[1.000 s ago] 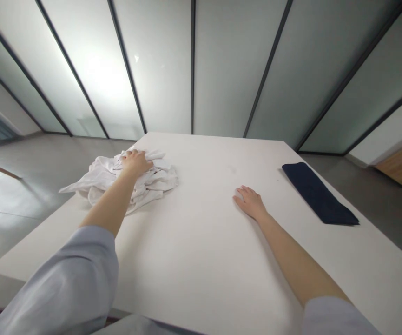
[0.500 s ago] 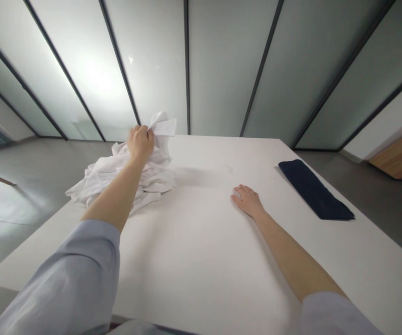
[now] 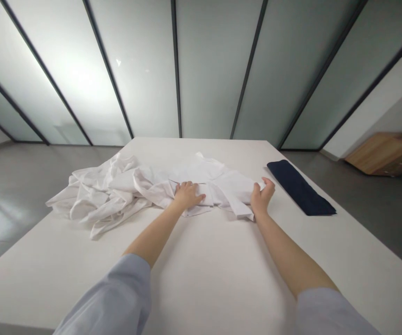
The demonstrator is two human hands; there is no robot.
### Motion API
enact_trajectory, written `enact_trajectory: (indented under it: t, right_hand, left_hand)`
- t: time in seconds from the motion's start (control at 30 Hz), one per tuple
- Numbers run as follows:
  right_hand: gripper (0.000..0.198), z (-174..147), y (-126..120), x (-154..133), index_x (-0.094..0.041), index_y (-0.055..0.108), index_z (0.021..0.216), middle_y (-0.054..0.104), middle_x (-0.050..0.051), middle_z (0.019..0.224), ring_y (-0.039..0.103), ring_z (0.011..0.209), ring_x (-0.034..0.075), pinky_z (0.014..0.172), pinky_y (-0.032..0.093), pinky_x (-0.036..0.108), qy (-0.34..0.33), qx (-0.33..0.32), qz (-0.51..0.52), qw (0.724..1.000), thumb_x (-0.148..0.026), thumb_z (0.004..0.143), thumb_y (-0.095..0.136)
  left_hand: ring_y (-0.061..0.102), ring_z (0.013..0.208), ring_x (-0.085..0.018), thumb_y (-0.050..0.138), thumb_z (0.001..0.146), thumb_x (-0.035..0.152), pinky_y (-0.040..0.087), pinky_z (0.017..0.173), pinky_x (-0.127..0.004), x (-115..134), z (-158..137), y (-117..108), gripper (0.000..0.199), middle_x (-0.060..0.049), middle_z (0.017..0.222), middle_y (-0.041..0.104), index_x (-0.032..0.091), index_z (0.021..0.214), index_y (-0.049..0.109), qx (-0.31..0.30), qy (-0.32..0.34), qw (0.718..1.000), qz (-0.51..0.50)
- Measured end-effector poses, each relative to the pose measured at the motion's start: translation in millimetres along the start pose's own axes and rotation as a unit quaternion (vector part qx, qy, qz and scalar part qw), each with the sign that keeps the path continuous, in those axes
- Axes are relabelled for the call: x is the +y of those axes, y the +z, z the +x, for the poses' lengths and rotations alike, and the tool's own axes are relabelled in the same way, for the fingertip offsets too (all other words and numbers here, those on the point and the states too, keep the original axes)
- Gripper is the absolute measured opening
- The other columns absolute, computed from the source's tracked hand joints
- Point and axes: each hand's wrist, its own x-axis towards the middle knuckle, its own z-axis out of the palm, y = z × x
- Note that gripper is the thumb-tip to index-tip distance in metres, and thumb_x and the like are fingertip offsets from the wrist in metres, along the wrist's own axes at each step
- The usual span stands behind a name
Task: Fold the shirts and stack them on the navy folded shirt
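Observation:
A crumpled white shirt [image 3: 110,186] lies across the table, bunched at the left and spread flatter toward the middle. Its flatter part has a folded band, perhaps a collar or cuff, near the right end. On the middle of the cloth rests my left hand [image 3: 187,194], palm down with the fingers apart. My right hand [image 3: 262,195] is at the shirt's right end, its side against the fabric, thumb and fingers apart and raised. Whether the heap is one garment or more, I cannot tell.
A folded dark navy cloth [image 3: 300,188] lies along the right side of the white table [image 3: 207,270]. Behind the table stands a frosted glass partition [image 3: 211,70] with dark frames. A wooden cabinet [image 3: 382,153] is on the floor at the far right.
My left hand has come down and right from the heap, and part of the white shirt now stretches rightward across the table. My right hand has turned from flat to upright beside it.

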Motion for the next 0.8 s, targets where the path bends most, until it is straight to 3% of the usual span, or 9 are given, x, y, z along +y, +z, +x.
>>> enact_trajectory:
  t: [0.1, 0.2, 0.3, 0.4, 0.47, 0.53, 0.7, 0.8]
  right_hand:
    - [0.047, -7, 4, -9, -0.016, 0.046, 0.131, 0.054, 0.017, 0.127, 0.045, 0.123, 0.03, 0.103, 0.032, 0.049, -0.104, -0.09, -0.016, 0.99, -0.033, 0.089, 0.035]
    - [0.045, -16, 8, -19, -0.018, 0.053, 0.128, 0.052, 0.014, 0.136, 0.041, 0.13, 0.028, 0.107, 0.032, 0.047, -0.209, -0.229, -0.037, 0.95, -0.035, 0.087, 0.044]
    - [0.055, -23, 7, -30, -0.018, 0.051, 0.133, 0.042, 0.012, 0.147, 0.03, 0.139, 0.028, 0.11, 0.029, 0.047, -0.292, -0.336, -0.056, 0.894, -0.038, 0.082, 0.055]
    - [0.071, -26, 3, -37, -0.018, 0.047, 0.139, 0.036, 0.013, 0.151, 0.026, 0.141, 0.03, 0.112, 0.025, 0.048, -0.335, -0.393, -0.055, 0.855, -0.045, 0.075, 0.063]
    - [0.079, -27, 0, -38, -0.017, 0.043, 0.142, 0.038, 0.014, 0.15, 0.029, 0.14, 0.03, 0.112, 0.026, 0.047, -0.33, -0.418, -0.054, 0.845, -0.05, 0.074, 0.065]
    - [0.079, -28, -2, -38, -0.018, 0.041, 0.144, 0.039, 0.014, 0.15, 0.032, 0.139, 0.029, 0.112, 0.027, 0.045, -0.301, -0.436, -0.069, 0.845, -0.054, 0.076, 0.061]
    - [0.072, -24, 1, -38, -0.018, 0.037, 0.145, 0.03, 0.014, 0.154, 0.025, 0.141, 0.032, 0.112, 0.021, 0.051, -0.136, -0.411, -0.199, 0.879, -0.062, 0.088, 0.041]
    - [0.075, -17, 2, -36, -0.012, 0.035, 0.146, 0.028, 0.02, 0.154, 0.024, 0.141, 0.037, 0.109, 0.022, 0.056, -0.033, -0.368, -0.276, 0.887, -0.063, 0.091, 0.032]
  left_hand:
    - [0.039, 0.131, -0.037, 0.045, 0.083, 0.062, 0.028, 0.103, -0.059, -4, -6, 18, 0.063, -0.016, 0.142, 0.046, 0.024, 0.133, 0.049, -0.041, -0.014, 0.999, 0.001]
    - [0.034, 0.136, -0.034, 0.046, 0.081, 0.066, 0.025, 0.107, -0.056, -6, -7, 19, 0.071, -0.014, 0.15, 0.037, 0.025, 0.139, 0.044, -0.068, 0.024, 0.997, 0.0]
    - [0.032, 0.138, -0.03, 0.048, 0.08, 0.067, 0.023, 0.111, -0.052, -6, -10, 14, 0.07, -0.01, 0.152, 0.036, 0.029, 0.139, 0.044, -0.099, 0.102, 0.99, -0.023]
    - [0.037, 0.136, -0.028, 0.054, 0.078, 0.064, 0.025, 0.111, -0.048, 0, -14, 12, 0.064, -0.007, 0.147, 0.043, 0.032, 0.133, 0.05, -0.122, 0.21, 0.968, -0.055]
    - [0.043, 0.131, -0.027, 0.057, 0.078, 0.059, 0.028, 0.11, -0.045, 6, -16, 14, 0.055, -0.005, 0.141, 0.051, 0.032, 0.126, 0.057, -0.119, 0.261, 0.956, -0.063]
    - [0.044, 0.13, -0.027, 0.059, 0.078, 0.053, 0.028, 0.11, -0.045, 10, -16, 16, 0.048, -0.005, 0.137, 0.054, 0.031, 0.122, 0.06, -0.09, 0.267, 0.958, -0.057]
    - [0.045, 0.124, -0.029, 0.057, 0.084, 0.039, 0.032, 0.106, -0.044, 11, -11, 16, 0.039, -0.011, 0.13, 0.055, 0.024, 0.12, 0.059, 0.086, 0.124, 0.988, -0.017]
    - [0.056, 0.105, -0.025, 0.048, 0.089, 0.033, 0.04, 0.093, -0.039, 9, -11, 12, 0.025, -0.011, 0.106, 0.064, 0.02, 0.104, 0.063, 0.099, 0.089, 0.991, -0.026]
